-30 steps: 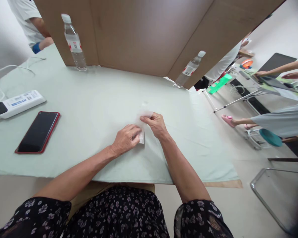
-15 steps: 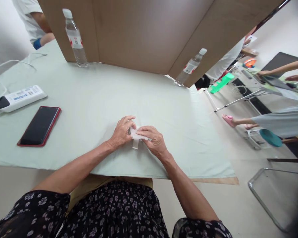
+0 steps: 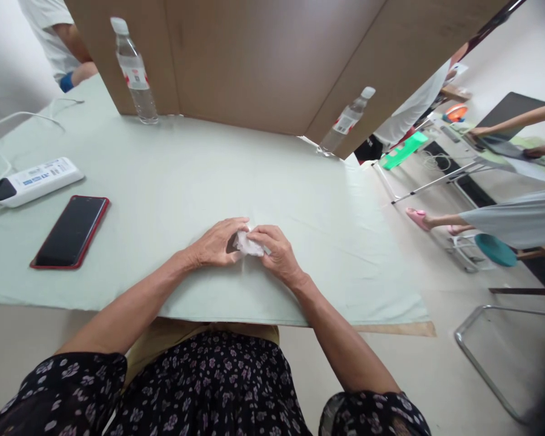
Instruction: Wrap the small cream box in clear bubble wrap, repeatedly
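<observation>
A small crumpled white, partly see-through piece [image 3: 251,244] is between my two hands, near the front of the cloth-covered table. My left hand [image 3: 218,243] curves round its left side, with thumb and fingertips at its edge. On the right, my right hand [image 3: 278,253] pinches the piece between thumb and fingers. Whether it is plastic or paper I cannot tell.
A red-edged phone [image 3: 71,232] and a white power strip [image 3: 40,180] lie at the left of the table [image 3: 186,175]. Two water bottles [image 3: 137,79] [image 3: 345,124] stand before a cardboard panel [image 3: 263,60]. Other people are beyond, left and right.
The strip that hung below the white piece no longer shows, and the piece looks more bunched up. My left hand has shifted slightly left and its thumb is now lower.
</observation>
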Motion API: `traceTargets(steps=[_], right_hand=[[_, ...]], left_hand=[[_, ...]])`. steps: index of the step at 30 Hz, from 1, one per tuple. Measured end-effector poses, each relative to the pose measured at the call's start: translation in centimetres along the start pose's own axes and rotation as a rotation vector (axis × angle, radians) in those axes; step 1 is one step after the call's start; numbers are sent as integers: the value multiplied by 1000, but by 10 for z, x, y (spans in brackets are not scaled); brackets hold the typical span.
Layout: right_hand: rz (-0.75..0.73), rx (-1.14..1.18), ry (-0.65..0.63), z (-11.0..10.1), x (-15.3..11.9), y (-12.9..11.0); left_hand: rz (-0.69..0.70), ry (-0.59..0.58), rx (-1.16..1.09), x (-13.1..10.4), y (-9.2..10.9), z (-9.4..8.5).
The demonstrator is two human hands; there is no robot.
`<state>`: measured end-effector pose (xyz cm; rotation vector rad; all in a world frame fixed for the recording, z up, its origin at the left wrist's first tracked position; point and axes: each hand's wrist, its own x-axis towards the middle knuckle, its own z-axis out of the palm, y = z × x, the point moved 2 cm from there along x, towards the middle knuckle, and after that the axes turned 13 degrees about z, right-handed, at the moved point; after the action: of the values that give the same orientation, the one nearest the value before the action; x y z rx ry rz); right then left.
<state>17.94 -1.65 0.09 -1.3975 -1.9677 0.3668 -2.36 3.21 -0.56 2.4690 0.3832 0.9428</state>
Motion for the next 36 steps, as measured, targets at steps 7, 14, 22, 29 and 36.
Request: traceTargets(steps=[7, 14, 22, 29, 36], right_hand=[[205, 411, -172, -4, 39, 19], [495, 739, -362, -5, 32, 10], [624, 885, -334, 6, 21, 4], [629, 982, -324, 16, 17, -1], [611, 823, -252, 19, 11, 2]], left_hand=[[-194, 104, -218, 7, -7, 0], [-596, 68, -637, 12, 2, -10], [-692, 79, -621, 13, 4, -17], [-673, 160, -959, 13, 5, -9], [-801, 322, -1029, 12, 4, -1]])
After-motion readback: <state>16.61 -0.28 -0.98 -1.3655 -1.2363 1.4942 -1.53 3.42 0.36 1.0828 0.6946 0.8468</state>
